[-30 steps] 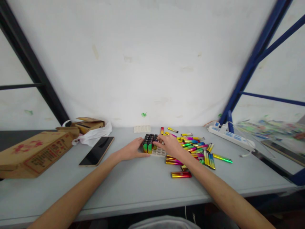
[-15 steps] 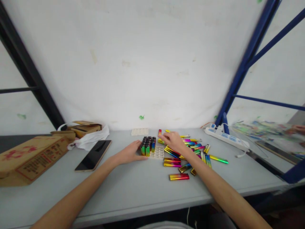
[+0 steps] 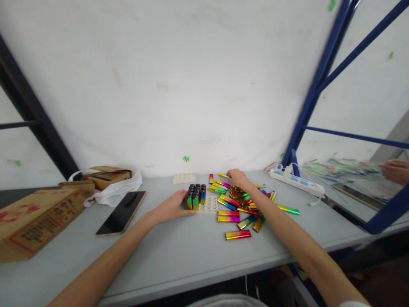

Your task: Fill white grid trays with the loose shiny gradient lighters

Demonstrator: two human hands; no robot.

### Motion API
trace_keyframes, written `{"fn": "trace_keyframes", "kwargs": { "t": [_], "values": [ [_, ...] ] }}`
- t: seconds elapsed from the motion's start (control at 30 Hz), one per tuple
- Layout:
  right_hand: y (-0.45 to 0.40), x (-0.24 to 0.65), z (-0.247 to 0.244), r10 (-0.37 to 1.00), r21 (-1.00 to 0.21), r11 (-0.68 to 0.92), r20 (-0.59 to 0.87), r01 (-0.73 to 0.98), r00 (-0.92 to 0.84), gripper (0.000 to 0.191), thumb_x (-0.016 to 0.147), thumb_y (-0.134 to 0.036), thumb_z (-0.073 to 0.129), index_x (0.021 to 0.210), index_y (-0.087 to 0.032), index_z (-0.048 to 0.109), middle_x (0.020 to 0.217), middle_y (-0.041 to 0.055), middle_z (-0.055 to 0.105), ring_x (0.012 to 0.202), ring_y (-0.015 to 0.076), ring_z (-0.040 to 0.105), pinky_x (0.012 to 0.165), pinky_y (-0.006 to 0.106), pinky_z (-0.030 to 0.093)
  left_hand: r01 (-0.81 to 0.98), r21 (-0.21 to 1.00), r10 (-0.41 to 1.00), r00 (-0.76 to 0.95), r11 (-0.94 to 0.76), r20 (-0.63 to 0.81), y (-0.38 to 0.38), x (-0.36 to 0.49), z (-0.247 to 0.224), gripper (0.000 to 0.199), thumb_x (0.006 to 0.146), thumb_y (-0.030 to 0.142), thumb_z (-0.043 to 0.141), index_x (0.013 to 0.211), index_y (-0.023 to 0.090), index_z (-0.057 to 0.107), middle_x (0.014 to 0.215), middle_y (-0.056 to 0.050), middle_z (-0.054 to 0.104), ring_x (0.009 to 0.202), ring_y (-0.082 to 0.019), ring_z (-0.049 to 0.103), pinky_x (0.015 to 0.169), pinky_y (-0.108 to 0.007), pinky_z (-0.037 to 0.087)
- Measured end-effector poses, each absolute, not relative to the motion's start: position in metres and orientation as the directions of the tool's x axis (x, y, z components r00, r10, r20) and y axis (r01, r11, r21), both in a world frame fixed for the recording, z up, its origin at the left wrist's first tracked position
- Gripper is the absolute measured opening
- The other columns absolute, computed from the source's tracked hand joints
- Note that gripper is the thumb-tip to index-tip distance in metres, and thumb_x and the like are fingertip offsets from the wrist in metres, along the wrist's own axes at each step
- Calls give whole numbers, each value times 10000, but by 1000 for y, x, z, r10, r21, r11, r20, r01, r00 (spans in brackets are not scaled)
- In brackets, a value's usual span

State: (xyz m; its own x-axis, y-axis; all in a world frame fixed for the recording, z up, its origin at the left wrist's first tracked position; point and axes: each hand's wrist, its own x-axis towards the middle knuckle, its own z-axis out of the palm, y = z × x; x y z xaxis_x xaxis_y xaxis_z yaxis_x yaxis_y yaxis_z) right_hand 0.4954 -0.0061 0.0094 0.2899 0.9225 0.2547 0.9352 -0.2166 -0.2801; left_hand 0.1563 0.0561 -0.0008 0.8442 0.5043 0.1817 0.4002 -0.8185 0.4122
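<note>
Shiny rainbow-coloured lighters with black tops stand upright, packed together in the left part of a white tray with round holes. My left hand curves around their left side, fingers behind and thumb along the front edge of the tray. My right hand is at the far side of a loose pile of metallic lighters, its fingers curled down. A yellow lighter lies by its fingertips; what they hold, if anything, is hidden. A red and yellow lighter is by itself behind the tray.
A second white tray lies near the wall. On the left are a phone, a white plastic bag and a cardboard box. A power strip and a blue metal frame stand on the right.
My right hand has moved right and away from me, from beside the red and yellow lighter to the pile's far side. My left hand stays by the upright lighters. The view has shifted slightly.
</note>
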Motion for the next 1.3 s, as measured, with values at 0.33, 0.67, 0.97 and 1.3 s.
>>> {"fn": "trace_keyframes", "kwargs": {
  "t": [0.33,0.67,0.97,1.3],
  "values": [
    [-22,483,16,780,-855,304,477,420,405,382,843,-545,695,994,-194,701,1045,83,747,982,219,683,846,338,554,418,404,521,833,-814,187,53,157,2,665,718,728,723,1077,171,667,1155,-127,705,1066,-345,649,964,-424,538],
    [-46,414,20,947,-948,299,281,-108,153,464,840,-682,659,968,-276,475,604,-102,434,508,93,400,539,202,408,408,395,506,843,-823,183,53,157,2,652,738,695,729,1107,162,657,1190,-149,693,1090,-340,643,993,-428,521],
    [-47,402,8,853,-801,195,423,566,305,514,880,-622,502,603,-222,338,584,-49,282,568,105,294,542,263,223,428,427,542,818,-797,192,54,157,-2,684,702,711,752,1131,186,661,1187,-127,710,1124,-355,644,992,-416,529],
    [-55,389,15,864,-711,133,425,691,270,269,764,-391,439,590,-220,326,570,-42,306,569,111,320,566,269,217,392,449,513,838,-803,185,54,157,-1,655,733,667,753,1155,175,655,1236,-141,692,1135,-348,639,1010,-438,515]
  ]
}}
